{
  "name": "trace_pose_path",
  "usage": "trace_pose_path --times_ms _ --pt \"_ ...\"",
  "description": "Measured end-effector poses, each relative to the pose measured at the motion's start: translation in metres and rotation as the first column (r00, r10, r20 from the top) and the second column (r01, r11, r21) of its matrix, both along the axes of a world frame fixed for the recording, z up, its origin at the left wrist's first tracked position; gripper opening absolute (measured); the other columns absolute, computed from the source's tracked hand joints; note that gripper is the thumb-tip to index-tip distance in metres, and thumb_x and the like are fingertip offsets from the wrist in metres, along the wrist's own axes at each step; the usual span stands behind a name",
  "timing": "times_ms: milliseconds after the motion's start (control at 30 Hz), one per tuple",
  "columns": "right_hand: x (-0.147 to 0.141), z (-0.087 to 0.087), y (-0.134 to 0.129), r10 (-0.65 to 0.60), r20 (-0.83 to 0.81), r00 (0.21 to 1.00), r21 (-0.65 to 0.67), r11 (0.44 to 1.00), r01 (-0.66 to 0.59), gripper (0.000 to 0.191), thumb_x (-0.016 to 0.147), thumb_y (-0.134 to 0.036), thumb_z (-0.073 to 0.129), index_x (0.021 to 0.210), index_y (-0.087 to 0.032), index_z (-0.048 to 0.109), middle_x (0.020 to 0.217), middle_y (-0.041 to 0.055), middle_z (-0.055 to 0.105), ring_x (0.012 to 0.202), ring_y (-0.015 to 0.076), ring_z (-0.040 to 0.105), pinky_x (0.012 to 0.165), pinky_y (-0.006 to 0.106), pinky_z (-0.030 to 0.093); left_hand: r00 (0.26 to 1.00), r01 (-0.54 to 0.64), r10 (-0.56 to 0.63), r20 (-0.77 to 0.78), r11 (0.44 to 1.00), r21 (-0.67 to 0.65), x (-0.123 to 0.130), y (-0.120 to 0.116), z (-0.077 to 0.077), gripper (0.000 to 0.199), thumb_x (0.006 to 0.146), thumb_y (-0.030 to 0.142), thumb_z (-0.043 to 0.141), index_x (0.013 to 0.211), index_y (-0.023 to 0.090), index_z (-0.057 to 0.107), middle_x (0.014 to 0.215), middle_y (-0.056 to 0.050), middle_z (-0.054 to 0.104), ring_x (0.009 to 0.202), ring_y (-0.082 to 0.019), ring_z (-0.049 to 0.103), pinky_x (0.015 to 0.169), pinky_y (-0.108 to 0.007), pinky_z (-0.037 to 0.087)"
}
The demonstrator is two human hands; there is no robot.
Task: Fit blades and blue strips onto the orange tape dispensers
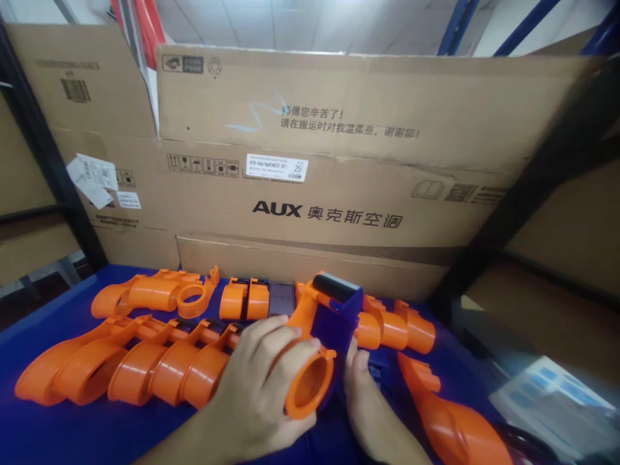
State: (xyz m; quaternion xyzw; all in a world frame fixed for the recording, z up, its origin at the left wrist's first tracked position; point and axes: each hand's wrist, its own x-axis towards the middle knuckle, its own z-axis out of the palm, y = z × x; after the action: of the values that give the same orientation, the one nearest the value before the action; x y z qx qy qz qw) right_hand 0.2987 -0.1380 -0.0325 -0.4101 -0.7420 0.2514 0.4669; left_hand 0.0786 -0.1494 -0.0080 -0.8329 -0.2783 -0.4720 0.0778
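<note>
Between my hands is a tape dispenser [303, 310] with an orange frame, a blue side plate [334, 329] and a black roller [334, 287] at its top. My left hand [266, 374] wraps round the orange body, whose round hub faces me at the lower right. Against the blue side is my right hand [365, 387], thumb up, its other fingers mostly hidden. Left of my left hand stands a row of orange dispenser frames [138, 374], some with dark rollers. Another orange frame [460, 426] lies right of my right hand.
A blue table surface [53, 433] carries everything. More orange dispenser parts [155, 294] sit along the back, others [394, 329] at the back right. A large cardboard sheet [217, 206] walls off the rear. Black posts [58, 155] flank it. Clear plastic packaging [552, 400] lies at right.
</note>
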Motion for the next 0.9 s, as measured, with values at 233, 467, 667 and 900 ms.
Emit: trace_pose_path --times_ms 233,467,667,900 --pt "0.001 0.016 0.007 -0.06 -0.052 0.997 0.117 0.991 0.066 0.08 0.097 -0.072 -0.001 0.139 -0.034 0.056 0.143 0.006 0.054 0.14 0.0332 0.041 0.122 0.059 0.022 0.964 -0.248 0.24 -0.119 0.966 -0.066 -0.092 0.044 0.055 0.078 0.07 0.021 0.075 0.144 0.025 0.051 0.136 -0.013 0.065 0.129 -0.041 0.055 0.11 -0.058 0.04" --pt "0.003 0.023 0.007 -0.099 -0.024 0.995 0.17 0.98 0.102 0.076 0.099 -0.071 0.002 0.137 -0.034 0.057 0.139 0.0059 0.056 0.135 0.0339 0.043 0.117 0.057 0.026 0.86 -0.341 0.203 -0.469 0.911 -0.231 -0.158 0.094 0.054 0.081 0.071 0.02 0.067 0.149 0.029 0.048 0.142 -0.01 0.063 0.123 -0.039 0.056 0.101 -0.05 0.042" --pt "0.001 0.028 0.005 -0.057 0.032 0.998 0.183 0.982 0.05 0.07 0.101 -0.068 0.005 0.138 -0.037 0.056 0.136 0.0049 0.056 0.133 0.0331 0.044 0.115 0.057 0.028 0.897 -0.281 0.138 -0.419 0.911 -0.301 -0.152 0.108 0.03 0.079 0.069 0.02 0.07 0.146 0.026 0.052 0.136 -0.013 0.066 0.121 -0.041 0.056 0.1 -0.052 0.042" --pt "0.0 0.031 0.004 -0.022 0.087 0.996 0.171 0.985 0.007 0.064 0.103 -0.065 0.009 0.136 -0.038 0.057 0.132 0.0051 0.056 0.128 0.0315 0.047 0.112 0.056 0.032 0.846 -0.245 0.051 -0.531 0.921 -0.302 -0.154 0.128 0.027 0.075 0.075 0.023 0.07 0.147 0.026 0.05 0.141 -0.013 0.061 0.129 -0.039 0.051 0.107 -0.053 0.04"
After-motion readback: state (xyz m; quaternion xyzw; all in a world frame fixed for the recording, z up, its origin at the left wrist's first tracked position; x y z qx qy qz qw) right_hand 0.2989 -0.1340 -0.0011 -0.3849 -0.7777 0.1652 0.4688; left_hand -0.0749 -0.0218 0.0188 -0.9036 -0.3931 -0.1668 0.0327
